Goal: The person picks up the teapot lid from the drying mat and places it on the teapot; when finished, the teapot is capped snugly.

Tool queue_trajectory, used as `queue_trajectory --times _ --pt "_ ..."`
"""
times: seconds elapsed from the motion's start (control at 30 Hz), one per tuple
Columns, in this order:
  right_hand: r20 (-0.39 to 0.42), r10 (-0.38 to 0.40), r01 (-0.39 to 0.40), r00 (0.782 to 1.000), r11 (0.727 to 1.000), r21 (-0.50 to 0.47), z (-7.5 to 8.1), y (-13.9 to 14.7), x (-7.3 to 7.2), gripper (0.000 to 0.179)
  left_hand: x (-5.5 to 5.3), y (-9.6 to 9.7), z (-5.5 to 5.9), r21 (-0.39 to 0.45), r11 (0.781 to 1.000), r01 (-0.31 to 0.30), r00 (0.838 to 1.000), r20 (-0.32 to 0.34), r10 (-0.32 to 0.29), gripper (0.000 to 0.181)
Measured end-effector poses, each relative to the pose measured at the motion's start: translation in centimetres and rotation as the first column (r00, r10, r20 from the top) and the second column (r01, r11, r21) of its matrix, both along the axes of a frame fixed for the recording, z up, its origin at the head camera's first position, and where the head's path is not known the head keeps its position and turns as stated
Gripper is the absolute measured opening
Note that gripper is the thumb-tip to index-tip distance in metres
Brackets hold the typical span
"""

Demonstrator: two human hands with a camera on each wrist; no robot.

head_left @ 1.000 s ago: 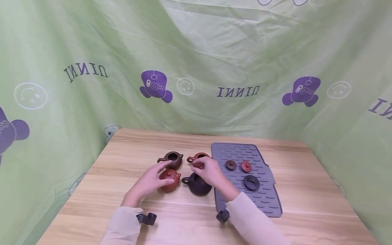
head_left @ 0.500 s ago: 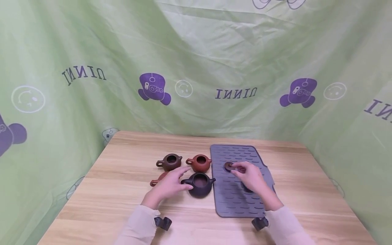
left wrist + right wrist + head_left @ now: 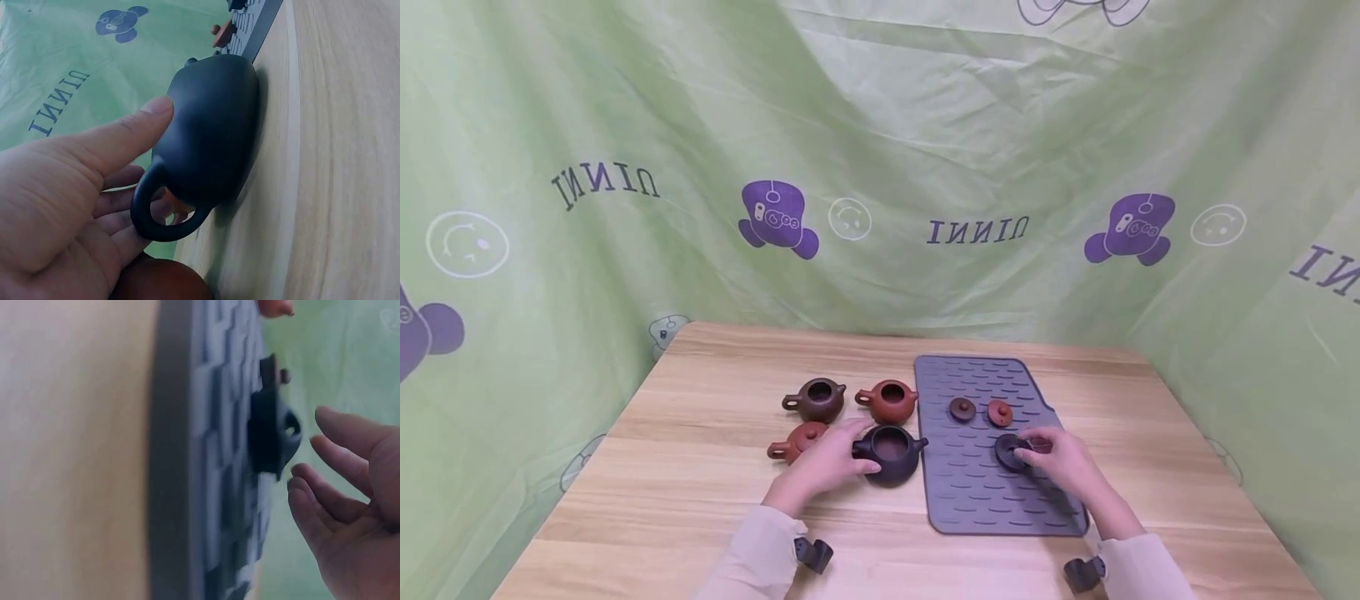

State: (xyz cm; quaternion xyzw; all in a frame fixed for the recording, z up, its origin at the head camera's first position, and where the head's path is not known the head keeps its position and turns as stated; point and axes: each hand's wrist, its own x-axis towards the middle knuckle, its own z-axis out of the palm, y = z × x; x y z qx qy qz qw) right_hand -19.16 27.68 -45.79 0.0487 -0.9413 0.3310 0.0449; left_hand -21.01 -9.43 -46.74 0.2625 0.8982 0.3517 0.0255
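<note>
My left hand (image 3: 822,467) grips the handle end of a lidless black teapot (image 3: 898,471). In the left wrist view its thumb lies on the dark body, and the other fingers pass behind the looped handle (image 3: 145,225). Over the grey mat (image 3: 973,525), my right hand (image 3: 1067,467) reaches to a black lid (image 3: 1006,457) with thumb and fingers spread about its knob. A small gap shows between fingertips and lid (image 3: 265,431) in the right wrist view. Farther back on the mat lie a brown lid (image 3: 962,410) and a red lid (image 3: 998,414).
Behind the black teapot stand an uncovered brown teapot (image 3: 820,408) and an uncovered red teapot (image 3: 891,410). Beside my left hand is another red teapot (image 3: 786,452) with its lid on. A green printed curtain (image 3: 880,283) surrounds the wooden table (image 3: 700,467).
My right hand has moved from the teapots, across the mat, to the black lid. My left hand has gone from the lidded red teapot to the black one.
</note>
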Motion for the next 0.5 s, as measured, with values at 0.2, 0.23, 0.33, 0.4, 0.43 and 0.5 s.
queue_trajectory --times 0.2,0.23,0.33,0.4,0.43,0.5 --pt "-0.011 0.017 -0.016 1.000 1.000 0.019 -0.9 0.5 0.2 0.018 0.0 0.3 0.1 -0.035 0.999 0.002 1.000 -0.011 -0.003 0.056" --pt "-0.012 0.014 -0.014 1.000 1.000 0.015 -1.0 0.5 0.1 0.017 0.0 0.3 0.1 -0.037 0.999 -0.002 1.000 -0.009 0.002 0.055" --pt "-0.003 0.008 -0.008 1.000 1.000 0.001 -1.1 0.5 0.0 0.016 0.1 0.4 0.2 -0.042 0.999 -0.013 1.000 -0.012 0.012 0.053" --pt "0.008 0.002 -0.002 1.000 1.000 -0.006 -1.2 0.5 -0.1 0.015 0.1 0.5 0.2 -0.042 0.999 -0.017 1.000 -0.018 0.016 0.052" --pt "0.011 -0.002 0.002 1.000 1.000 -0.007 -1.2 0.5 -0.2 0.014 0.1 0.5 0.2 -0.040 0.999 -0.017 1.000 -0.022 0.016 0.052" --pt "0.013 -0.009 0.009 1.000 1.000 -0.003 -1.2 0.4 -0.2 0.013 0.1 0.5 0.2 -0.037 0.999 -0.017 0.999 -0.028 0.016 0.052"
